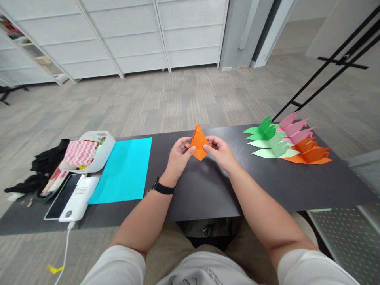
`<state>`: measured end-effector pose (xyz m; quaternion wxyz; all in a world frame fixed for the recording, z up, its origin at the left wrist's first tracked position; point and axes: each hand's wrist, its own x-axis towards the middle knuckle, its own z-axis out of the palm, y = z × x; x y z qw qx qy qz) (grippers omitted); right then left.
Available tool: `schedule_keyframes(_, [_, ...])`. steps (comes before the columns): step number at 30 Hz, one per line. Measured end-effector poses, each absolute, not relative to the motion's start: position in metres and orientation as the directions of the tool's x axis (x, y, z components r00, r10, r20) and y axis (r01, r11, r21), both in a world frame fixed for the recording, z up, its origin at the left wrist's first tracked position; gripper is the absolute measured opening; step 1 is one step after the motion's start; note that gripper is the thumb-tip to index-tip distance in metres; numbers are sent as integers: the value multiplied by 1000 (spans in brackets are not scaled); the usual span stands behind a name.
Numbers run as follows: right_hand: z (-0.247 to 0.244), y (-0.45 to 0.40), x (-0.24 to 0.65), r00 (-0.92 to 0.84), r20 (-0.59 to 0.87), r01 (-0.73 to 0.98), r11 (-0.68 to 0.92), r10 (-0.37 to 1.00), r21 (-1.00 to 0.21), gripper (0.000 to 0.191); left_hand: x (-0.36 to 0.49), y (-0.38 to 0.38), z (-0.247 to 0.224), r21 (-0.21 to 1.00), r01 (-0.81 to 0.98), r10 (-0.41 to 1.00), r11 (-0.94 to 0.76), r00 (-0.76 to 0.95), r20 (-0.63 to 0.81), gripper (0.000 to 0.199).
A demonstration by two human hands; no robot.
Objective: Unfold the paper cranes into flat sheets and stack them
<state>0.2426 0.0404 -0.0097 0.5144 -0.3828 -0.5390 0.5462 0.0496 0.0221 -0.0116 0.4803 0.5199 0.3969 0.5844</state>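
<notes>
A piece of folded orange paper (pixel 199 141), kite-shaped with its long point away from me, is held above the dark table (pixel 202 194). My left hand (pixel 179 155) pinches its left edge, thumb on the front face and fingers behind. On the right edge my right hand (pixel 220 150) grips it the same way, thumb near the lower half. The fingertips behind the paper are partly hidden. A flat sheet of bright blue paper (pixel 124 170) lies to the left of my hands.
Folded paper pieces in green (pixel 265 130), pale green (pixel 276 147), pink (pixel 293 128) and orange (pixel 310 152) stand at the right. At left are a white basket (pixel 105 152), a phone (pixel 63 196), a white power bank (pixel 79 198) with a cable, and black cloth (pixel 49 158).
</notes>
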Motion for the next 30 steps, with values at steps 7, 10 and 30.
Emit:
schedule_keyframes(7, [-3,38,243,-182,37,-175,5,983,-985,40,51,25,-16,971,-219,991,-96,75,115,44])
schedule_keyframes(10, [0,37,244,-250,-54,-207,-108,967,-972,37,48,26,-17,964,-254,992,-81,72,102,47])
schedule_keyframes(30, [-3,35,246,-229,98,56,114,968,-992,32,49,21,-13,985,-85,988,-153,22,156,33])
